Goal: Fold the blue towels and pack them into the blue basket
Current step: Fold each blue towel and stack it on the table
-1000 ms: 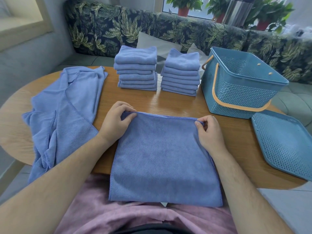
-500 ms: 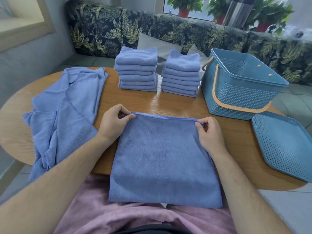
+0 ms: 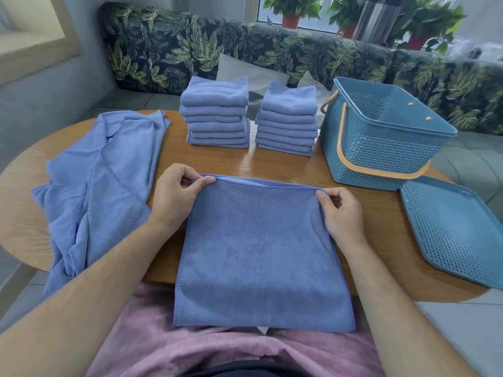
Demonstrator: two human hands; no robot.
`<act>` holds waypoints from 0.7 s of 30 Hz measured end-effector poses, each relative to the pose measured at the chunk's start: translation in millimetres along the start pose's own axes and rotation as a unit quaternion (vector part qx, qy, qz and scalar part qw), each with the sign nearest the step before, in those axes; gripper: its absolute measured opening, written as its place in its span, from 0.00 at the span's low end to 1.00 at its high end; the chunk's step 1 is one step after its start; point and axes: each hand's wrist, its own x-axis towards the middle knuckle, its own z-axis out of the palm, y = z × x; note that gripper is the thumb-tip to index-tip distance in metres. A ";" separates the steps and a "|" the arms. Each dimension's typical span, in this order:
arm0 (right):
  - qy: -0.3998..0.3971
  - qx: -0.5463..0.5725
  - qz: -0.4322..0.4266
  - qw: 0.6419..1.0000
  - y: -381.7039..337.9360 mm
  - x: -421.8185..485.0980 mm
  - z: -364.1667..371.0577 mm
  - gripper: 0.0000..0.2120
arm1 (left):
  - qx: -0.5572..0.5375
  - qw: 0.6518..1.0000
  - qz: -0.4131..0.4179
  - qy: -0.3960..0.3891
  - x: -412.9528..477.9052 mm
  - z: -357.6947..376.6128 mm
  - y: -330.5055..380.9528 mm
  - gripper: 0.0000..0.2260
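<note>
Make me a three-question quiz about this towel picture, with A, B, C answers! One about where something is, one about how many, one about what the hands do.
1. Where is the lid of the blue basket?
A) on top of it
B) flat on the table beside it
C) on the sofa

2. How many stacks of folded towels stand there?
A) one
B) two
C) four

3. What are the hands doing to the front towel?
A) both pinch its far corners
B) resting flat
C) only one touches it

Answers: B, it lies off the basket; B, two stand side by side; A, left hand and right hand each pinch a corner.
</note>
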 end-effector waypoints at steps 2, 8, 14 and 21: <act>-0.001 0.007 0.008 1.000 -4.0 0.9 -4.0 0.05 | -0.002 1.000 -0.008 -0.001 5.7 -5.2 13.2 0.14; -0.025 -0.032 -0.020 0.999 -40.8 22.2 -33.7 0.05 | 0.114 0.986 -0.011 -0.118 43.3 -27.8 53.7 0.20; -0.041 -0.046 -0.051 0.997 -94.1 69.3 -47.7 0.07 | 0.159 0.978 0.071 -0.118 102.0 -41.6 88.1 0.12; -0.023 -0.101 -0.094 0.990 -166.7 131.1 -49.6 0.05 | 0.251 0.951 0.146 -0.109 166.2 -46.0 131.2 0.04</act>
